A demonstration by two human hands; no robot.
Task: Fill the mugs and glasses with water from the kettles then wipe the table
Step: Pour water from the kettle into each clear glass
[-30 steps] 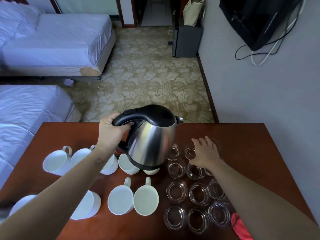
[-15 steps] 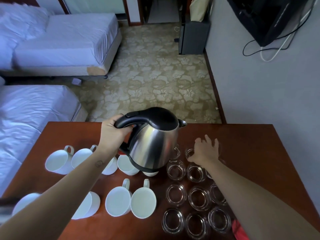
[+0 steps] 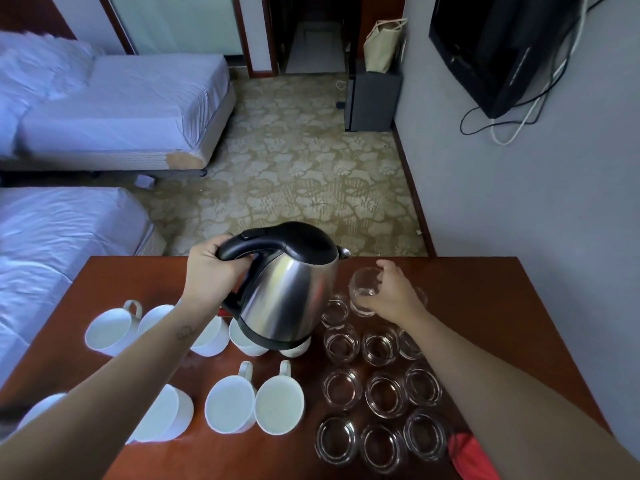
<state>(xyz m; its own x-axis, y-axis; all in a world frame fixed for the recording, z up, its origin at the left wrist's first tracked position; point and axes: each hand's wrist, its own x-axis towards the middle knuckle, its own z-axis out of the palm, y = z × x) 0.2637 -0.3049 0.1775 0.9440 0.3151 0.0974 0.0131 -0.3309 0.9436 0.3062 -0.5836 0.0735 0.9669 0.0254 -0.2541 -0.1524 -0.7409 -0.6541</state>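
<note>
Gripping kettle (image 3: 294, 292) handle with left hand (image 3: 211, 275), fingers curled round it, above white mugs (image 3: 230, 405). Grasping one tilted glass (image 3: 365, 285) in curled fingers of right hand (image 3: 391, 296), just right of kettle, at far end of glasses (image 3: 386, 393) on table (image 3: 485, 306).

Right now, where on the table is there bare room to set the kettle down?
The widest bare patch is at the far right of the table, between the glasses and the wall-side edge. A smaller strip lies along the far edge, left, beyond the mugs. Middle and near side are crowded: mugs left, glasses right, a red cloth near right.
</note>
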